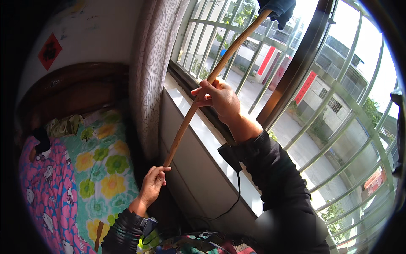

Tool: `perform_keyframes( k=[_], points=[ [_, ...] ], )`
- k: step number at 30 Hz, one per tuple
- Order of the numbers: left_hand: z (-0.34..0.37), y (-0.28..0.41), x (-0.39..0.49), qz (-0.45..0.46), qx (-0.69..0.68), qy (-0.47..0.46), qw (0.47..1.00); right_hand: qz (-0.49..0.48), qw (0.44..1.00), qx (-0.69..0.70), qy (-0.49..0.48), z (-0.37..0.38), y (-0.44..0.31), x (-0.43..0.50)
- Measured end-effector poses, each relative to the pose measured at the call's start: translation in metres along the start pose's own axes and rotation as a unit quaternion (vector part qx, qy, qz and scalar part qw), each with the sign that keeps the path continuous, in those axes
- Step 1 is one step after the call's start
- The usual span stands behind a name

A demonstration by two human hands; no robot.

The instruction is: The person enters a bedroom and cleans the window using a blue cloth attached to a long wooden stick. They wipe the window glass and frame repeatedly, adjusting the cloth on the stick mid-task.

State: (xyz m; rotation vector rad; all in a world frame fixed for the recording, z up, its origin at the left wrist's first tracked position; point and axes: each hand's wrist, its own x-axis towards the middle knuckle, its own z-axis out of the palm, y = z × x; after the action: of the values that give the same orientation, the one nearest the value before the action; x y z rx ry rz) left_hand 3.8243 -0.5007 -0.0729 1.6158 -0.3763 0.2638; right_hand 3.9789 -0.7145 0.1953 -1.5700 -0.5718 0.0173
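A long wooden stick (234, 47) slants up from the lower middle to the top of the picture. At its lower end my left hand (153, 183) grips it between thumb and fingers. Further up, near the window sill, my right hand (219, 100) pinches the same stick. Dark blue cloth (279, 11) hangs at the stick's upper end, partly cut off by the picture's edge. Both wrists carry a strapped device, and a black cable (238, 190) runs down from the right one.
Metal window bars (336, 85) and a dark window frame (288, 73) stand on the right, above a white sill (182, 101). A patterned curtain (147, 79) hangs beside them. On the left is a bed with a wooden headboard (73, 85), a floral sheet (104, 171) and a pink blanket (50, 187).
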Motion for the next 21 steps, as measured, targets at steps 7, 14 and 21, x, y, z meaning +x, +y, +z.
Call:
perform_keyframes(
  k=[7, 14, 21],
  points=[
    [-0.007, 0.061, 0.104, 0.167, 0.179, 0.191, 0.951, -0.066, 0.997, -0.021, 0.038, -0.003, -0.050, 0.028],
    [0.020, 0.038, 0.085, -0.007, -0.032, -0.065, 0.997, -0.003, 0.998, 0.014, 0.064, 0.006, 0.019, -0.024],
    [0.019, -0.037, -0.022, 0.080, 0.184, 0.086, 0.976, 0.172, 0.960, -0.167, -0.142, 0.006, 0.068, -0.099]
  ],
)
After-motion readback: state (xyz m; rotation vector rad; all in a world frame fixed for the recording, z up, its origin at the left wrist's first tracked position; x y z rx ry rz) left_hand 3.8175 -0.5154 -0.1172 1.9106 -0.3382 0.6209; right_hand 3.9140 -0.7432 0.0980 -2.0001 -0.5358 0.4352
